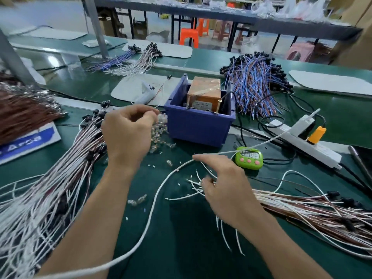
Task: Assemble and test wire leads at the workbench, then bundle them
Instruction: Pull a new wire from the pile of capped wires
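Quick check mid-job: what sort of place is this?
Most likely a small factory's wire-harness assembly line: heaps of wire leads on the green bench mat, a blue bin holding a taped orange box, and an orange stool behind.

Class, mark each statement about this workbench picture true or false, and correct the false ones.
1. The blue bin holds an orange-brown box. True.
2. The green timer lies left of the left hand. False: it lies beyond the right hand, on the right.
3. An orange plug sits in the white power strip. True.
4. The left hand lies flat and open. False: its curled fingers pinch a thin wire lead.
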Demonstrator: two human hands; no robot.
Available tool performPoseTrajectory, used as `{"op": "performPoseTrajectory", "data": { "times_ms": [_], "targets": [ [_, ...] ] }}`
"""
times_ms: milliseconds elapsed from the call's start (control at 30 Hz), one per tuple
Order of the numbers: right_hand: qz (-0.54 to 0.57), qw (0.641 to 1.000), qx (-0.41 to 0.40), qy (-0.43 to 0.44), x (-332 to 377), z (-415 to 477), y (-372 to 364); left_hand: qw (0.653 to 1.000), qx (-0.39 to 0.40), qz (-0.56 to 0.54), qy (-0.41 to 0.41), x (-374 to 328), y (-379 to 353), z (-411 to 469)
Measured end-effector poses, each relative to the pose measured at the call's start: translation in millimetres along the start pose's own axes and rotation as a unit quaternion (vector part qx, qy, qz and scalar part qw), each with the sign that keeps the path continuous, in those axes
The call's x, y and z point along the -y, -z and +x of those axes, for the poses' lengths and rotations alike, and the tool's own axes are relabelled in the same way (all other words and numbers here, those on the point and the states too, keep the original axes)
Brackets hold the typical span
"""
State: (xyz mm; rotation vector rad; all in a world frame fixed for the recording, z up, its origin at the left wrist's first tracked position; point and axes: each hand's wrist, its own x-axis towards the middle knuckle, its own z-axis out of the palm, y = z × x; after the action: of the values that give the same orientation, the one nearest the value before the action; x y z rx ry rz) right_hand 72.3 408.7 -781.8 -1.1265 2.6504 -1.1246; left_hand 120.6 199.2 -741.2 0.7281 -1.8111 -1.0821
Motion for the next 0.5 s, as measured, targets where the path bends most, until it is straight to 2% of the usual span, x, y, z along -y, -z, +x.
{"op": "performPoseTrajectory", "data": {
  "times_ms": [67,133,233,300,367,500],
  "targets": [
    [0.008,1.0,0.018,0.008,22.4,25.0,-17.0,0.997,0.008,0.071,0.015,4.3,16.2,12.4],
    [0.014,0.998,0.053,0.014,45.6,52.0,-37.6,0.978,0.032,0.203,0.021,12.9,34.9,22.5],
    [0.005,0.993,0.113,0.044,77.1,91.2,-69.6,0.924,0.064,0.373,0.056,32.7,57.4,35.4],
    [-0.02,0.987,0.144,0.066,92.6,111.4,-90.3,0.891,0.077,0.441,0.08,43.6,68.6,39.2],
    [-0.043,0.983,0.158,0.088,103.9,125.7,-108.2,0.886,0.08,0.448,0.094,54.9,76.8,41.2],
    [-0.055,0.978,0.146,0.141,115.2,148.6,-136.3,0.925,0.032,0.367,0.092,75.7,79.2,39.3]
  ]
}}
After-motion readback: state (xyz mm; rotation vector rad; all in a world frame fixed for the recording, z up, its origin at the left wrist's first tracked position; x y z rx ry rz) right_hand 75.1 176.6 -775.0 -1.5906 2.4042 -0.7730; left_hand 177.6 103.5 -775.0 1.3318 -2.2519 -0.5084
